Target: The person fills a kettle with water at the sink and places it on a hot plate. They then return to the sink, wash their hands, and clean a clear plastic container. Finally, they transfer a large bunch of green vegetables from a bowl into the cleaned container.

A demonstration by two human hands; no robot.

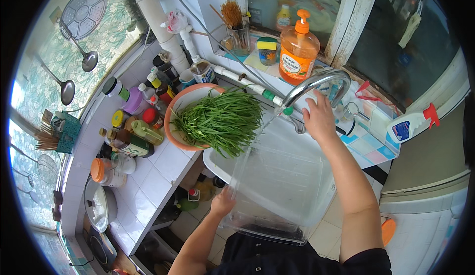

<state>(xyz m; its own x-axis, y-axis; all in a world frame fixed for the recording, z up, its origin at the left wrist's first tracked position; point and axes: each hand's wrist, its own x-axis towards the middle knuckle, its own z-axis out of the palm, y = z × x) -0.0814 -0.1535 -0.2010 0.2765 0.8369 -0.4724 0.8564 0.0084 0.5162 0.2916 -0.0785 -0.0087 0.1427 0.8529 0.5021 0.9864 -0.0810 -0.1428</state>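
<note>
My left hand point(223, 202) grips the left rim of a clear plastic bin point(282, 178), which tilts over the white sink point(213, 160). My right hand point(320, 117) is raised beside the chrome gooseneck faucet point(315, 77), fingers apart, with nothing seen in them. Whether a fingertip touches the faucet is hidden. A thin stream of water point(270, 121) runs from the spout towards the bin. Left of the sink, a heap of green garlic chives point(222, 119) fills an orange-rimmed basin point(169, 124), leaves hanging over its edge.
An orange pump bottle point(299, 48) and a glass holding a sponge point(267, 50) stand on the sill. A spray bottle point(408, 126) lies at the right. Bottles and jars point(130, 141) crowd the tiled counter point(165, 167), near a lidded pot point(98, 204).
</note>
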